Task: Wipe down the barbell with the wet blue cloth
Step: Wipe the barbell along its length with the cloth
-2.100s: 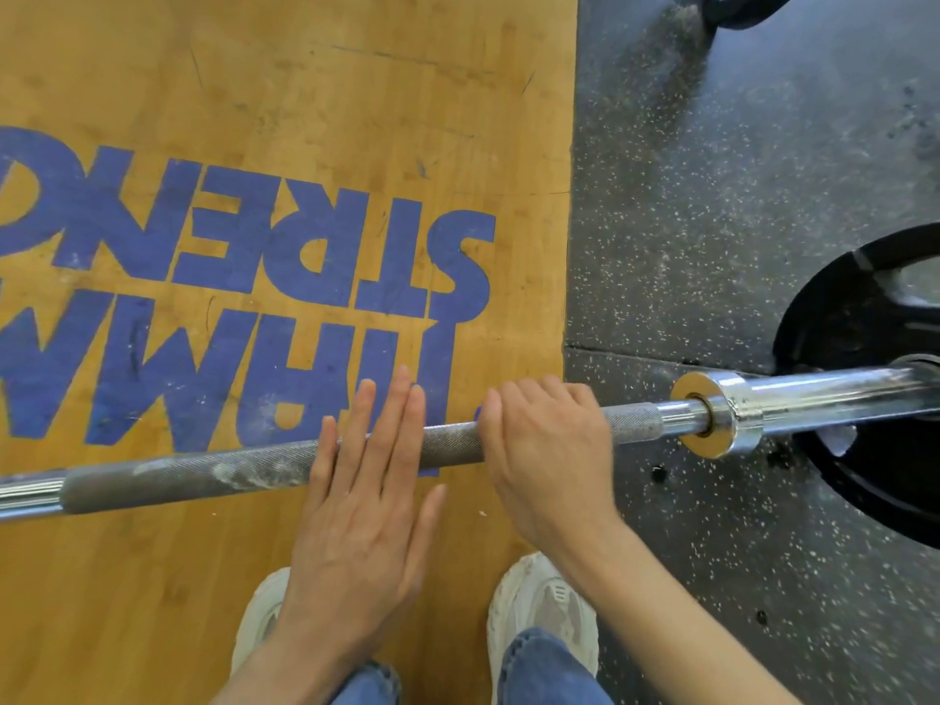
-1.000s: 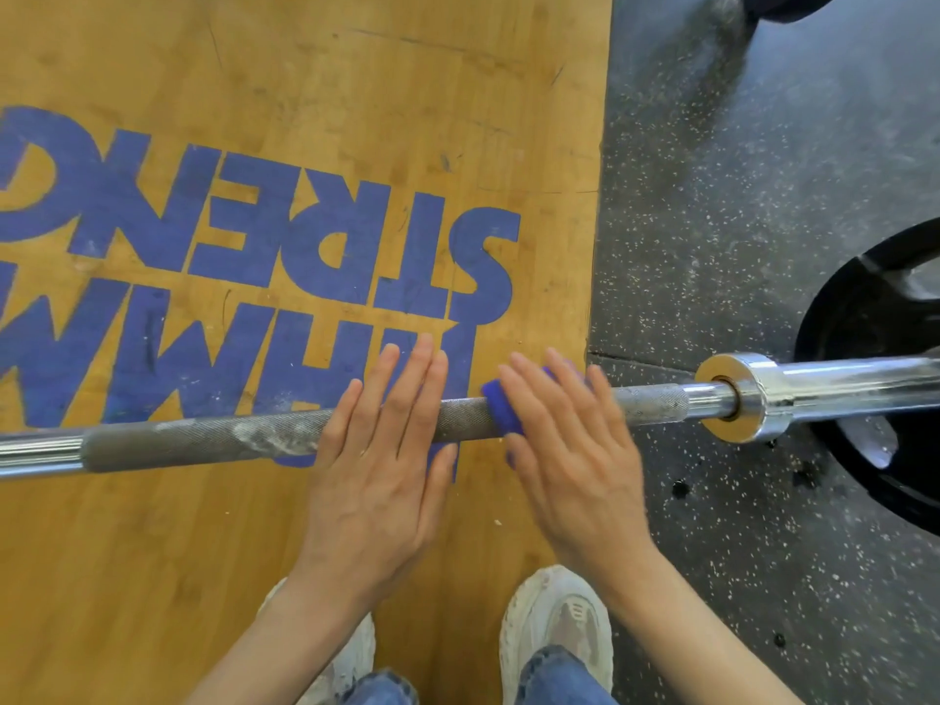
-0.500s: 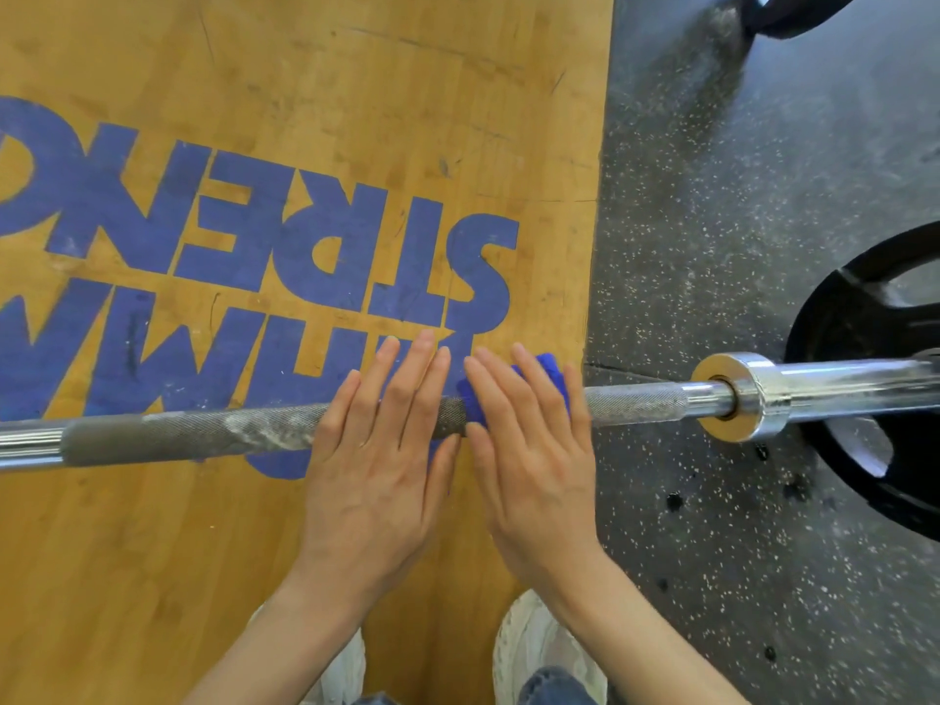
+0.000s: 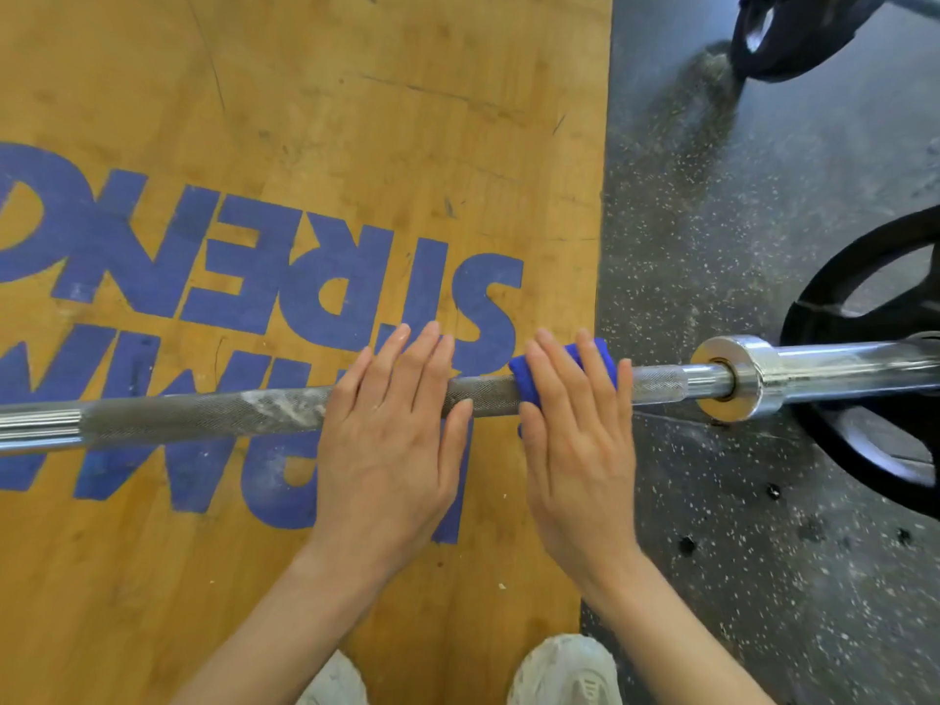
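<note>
The wooden platform (image 4: 305, 119), with large blue lettering painted across it, fills the left and middle of the view, and speckled black rubber flooring (image 4: 763, 221) takes the right side. The barbell (image 4: 203, 414) lies across both from left to right, its grey knurled shaft over the wood and its chrome collar and sleeve running out over the rubber to a black weight plate (image 4: 864, 399) at the right edge; a second dark plate (image 4: 793, 38) lies far off at the top right. A streak of white chalk clings to the knurling just left of the hands. The left hand (image 4: 391, 440) lies flat on the shaft with straight fingers close together, steadying it. The right hand (image 4: 575, 440), just to its right, lies on the wet blue cloth (image 4: 529, 384), fingers straight and pressed down, the cloth draped over the bar and showing past the fingertips and at the thumb side. Two pale shoes (image 4: 564, 674) show at the near edge. The bar looks heavy, rigid and unlikely to lift or flex, though it may roll on its plate, so a flat bracing palm seems sensible. The cloth is soft and limp and will likely drag on the rough knurling; wrapping it round the shaft and gripping through it would probably clean better than pressing from above, especially over the chalk.
</note>
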The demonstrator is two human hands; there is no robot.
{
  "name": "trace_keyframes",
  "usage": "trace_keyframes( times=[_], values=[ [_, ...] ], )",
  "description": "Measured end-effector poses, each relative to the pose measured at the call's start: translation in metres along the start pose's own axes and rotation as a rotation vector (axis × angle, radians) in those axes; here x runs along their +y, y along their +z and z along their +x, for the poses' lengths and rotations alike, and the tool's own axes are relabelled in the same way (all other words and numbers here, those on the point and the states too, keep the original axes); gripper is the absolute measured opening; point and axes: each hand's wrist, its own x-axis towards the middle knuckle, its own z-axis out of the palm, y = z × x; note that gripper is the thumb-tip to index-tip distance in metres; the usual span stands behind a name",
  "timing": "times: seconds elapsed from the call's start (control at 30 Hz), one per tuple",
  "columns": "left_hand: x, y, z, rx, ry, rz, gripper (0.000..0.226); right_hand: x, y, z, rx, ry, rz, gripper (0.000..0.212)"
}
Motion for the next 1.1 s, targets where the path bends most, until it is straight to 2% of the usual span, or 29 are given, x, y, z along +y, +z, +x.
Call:
trace_keyframes(
  times=[0.07, 0.17, 0.3, 0.43, 0.57, 0.67, 0.77, 0.83, 0.93, 1.0, 1.1],
  values=[
    [-0.003, 0.003, 0.009, 0.015, -0.005, 0.005, 0.053, -0.018, 0.011, 0.009, 0.015, -0.020, 0.043, 0.047],
    [-0.008, 0.005, 0.021, 0.038, -0.009, -0.001, 0.052, 0.001, 0.013, 0.020, 0.005, -0.146, 0.004, 0.045],
    [-0.010, 0.008, 0.036, 0.082, -0.019, -0.019, 0.050, -0.010, 0.021, 0.034, 0.035, -0.047, 0.028, 0.046],
    [-0.015, 0.007, 0.048, 0.091, -0.023, -0.032, 0.048, 0.004, 0.021, 0.044, 0.002, -0.142, -0.003, 0.048],
    [-0.016, 0.005, 0.057, 0.068, -0.029, -0.041, 0.048, 0.000, 0.021, 0.048, 0.008, -0.018, 0.050, 0.047],
    [-0.020, 0.004, 0.059, 0.036, -0.018, -0.032, 0.051, -0.004, 0.024, 0.055, -0.037, -0.135, 0.047, 0.048],
    [-0.023, 0.004, 0.061, 0.039, 0.006, -0.028, 0.051, 0.025, 0.019, 0.061, 0.033, -0.083, -0.020, 0.052],
    [-0.024, 0.005, 0.062, 0.049, 0.026, -0.017, 0.051, 0.015, 0.024, 0.062, 0.063, -0.016, 0.040, 0.053],
    [-0.028, 0.005, 0.061, 0.035, 0.075, 0.015, 0.052, -0.012, 0.035, 0.056, 0.041, -0.130, 0.106, 0.048],
    [-0.030, 0.005, 0.062, 0.033, 0.092, 0.011, 0.053, 0.004, 0.032, 0.057, 0.057, -0.217, 0.058, 0.046],
    [-0.030, 0.006, 0.061, 0.023, 0.092, -0.006, 0.053, 0.023, 0.030, 0.057, 0.129, -0.104, 0.020, 0.047]
  ],
)
